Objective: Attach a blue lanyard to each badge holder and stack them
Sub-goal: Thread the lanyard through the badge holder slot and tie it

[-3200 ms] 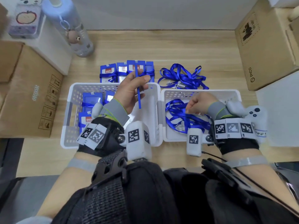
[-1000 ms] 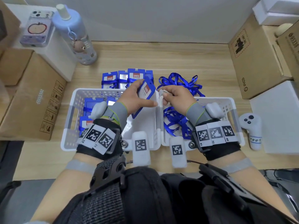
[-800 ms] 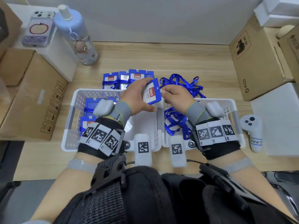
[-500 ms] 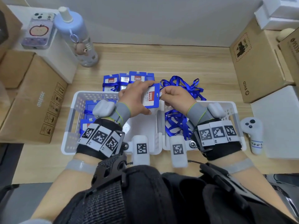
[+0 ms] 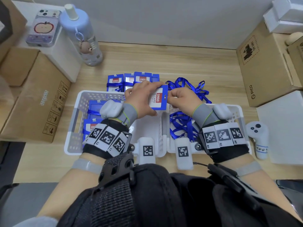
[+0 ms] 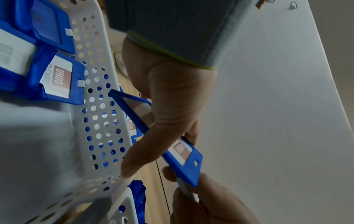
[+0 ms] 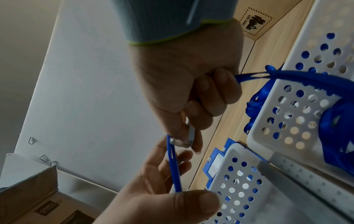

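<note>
My left hand (image 5: 141, 99) grips a blue badge holder (image 5: 158, 99) (image 6: 184, 157) with a UHOO card above the gap between the two baskets. Its slotted end points right. My right hand (image 5: 182, 97) pinches the metal clip (image 7: 184, 140) of a blue lanyard (image 7: 287, 75) right at that end of the holder (image 7: 174, 166). The strap trails back into the right basket (image 5: 236, 112). Finished badges with lanyards (image 5: 131, 81) lie in a row behind the left basket (image 5: 73, 118).
More badge holders (image 5: 94, 110) lie in the left basket, loose lanyards (image 5: 182, 126) in the right one and more (image 5: 191, 87) behind it. A bottle (image 5: 83, 36), cardboard boxes (image 5: 32, 102) (image 5: 268, 66) and a white controller (image 5: 259, 140) ring the table.
The left hand lifted the badge holder from the basket and turned its face up, slot toward the right. The right hand brought a lanyard clip up from its basket to that end.
</note>
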`<state>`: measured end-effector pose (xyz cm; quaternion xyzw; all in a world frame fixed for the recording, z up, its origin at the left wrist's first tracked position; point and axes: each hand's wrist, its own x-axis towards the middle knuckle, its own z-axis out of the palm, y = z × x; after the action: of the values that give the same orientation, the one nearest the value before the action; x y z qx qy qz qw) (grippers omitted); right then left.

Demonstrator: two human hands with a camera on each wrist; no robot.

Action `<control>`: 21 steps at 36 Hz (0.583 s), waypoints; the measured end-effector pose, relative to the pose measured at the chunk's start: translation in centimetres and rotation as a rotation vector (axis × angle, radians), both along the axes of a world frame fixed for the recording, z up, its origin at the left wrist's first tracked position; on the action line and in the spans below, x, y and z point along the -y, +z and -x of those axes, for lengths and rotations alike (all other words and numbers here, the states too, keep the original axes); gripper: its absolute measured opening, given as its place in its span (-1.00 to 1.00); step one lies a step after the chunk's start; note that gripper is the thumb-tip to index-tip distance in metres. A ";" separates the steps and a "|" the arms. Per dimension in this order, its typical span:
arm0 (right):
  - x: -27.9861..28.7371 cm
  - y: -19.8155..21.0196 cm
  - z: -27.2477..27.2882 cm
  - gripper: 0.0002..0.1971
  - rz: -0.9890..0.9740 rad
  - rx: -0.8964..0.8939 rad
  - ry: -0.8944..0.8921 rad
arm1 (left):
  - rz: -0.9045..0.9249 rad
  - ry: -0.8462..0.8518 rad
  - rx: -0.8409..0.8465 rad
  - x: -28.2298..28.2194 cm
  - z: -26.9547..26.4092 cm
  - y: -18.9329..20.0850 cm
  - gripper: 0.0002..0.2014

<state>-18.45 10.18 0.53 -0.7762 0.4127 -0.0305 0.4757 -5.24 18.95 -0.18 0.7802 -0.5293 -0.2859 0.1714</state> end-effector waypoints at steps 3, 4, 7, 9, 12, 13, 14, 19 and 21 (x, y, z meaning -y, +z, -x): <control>0.0 0.1 0.1 -0.73 0.002 0.011 -0.004 | -0.011 0.000 0.021 0.0 -0.1 0.0 -0.09; -0.1 0.2 0.1 -0.72 0.007 0.014 -0.004 | -0.013 -0.001 0.022 0.0 -0.1 0.0 -0.09; -0.1 0.3 0.1 -0.71 0.019 0.012 0.001 | -0.020 -0.010 0.041 0.0 0.0 0.1 -0.10; -0.2 0.3 0.1 -0.72 0.018 0.011 -0.002 | -0.024 -0.011 0.055 0.0 0.0 0.2 -0.10; -0.2 0.5 0.2 -0.72 0.015 0.009 -0.002 | -0.034 -0.008 0.059 0.1 0.0 0.2 -0.09; -0.2 0.6 0.2 -0.73 0.014 0.009 -0.001 | -0.039 -0.008 0.063 0.2 0.0 0.2 -0.09; -0.2 0.6 0.3 -0.73 0.010 0.013 -0.006 | -0.047 -0.009 0.072 0.2 0.0 0.2 -0.09; -0.2 0.9 0.3 -0.72 -0.055 0.051 -0.045 | -0.060 0.007 0.063 0.1 -0.2 0.0 -0.09; -0.3 0.9 0.3 -0.73 -0.097 0.066 -0.054 | -0.055 0.009 0.060 0.1 -0.2 0.0 -0.08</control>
<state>-18.75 10.44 1.39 -0.7393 0.4188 -0.0487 0.5250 -5.01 18.85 -0.20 0.7952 -0.5227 -0.2762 0.1350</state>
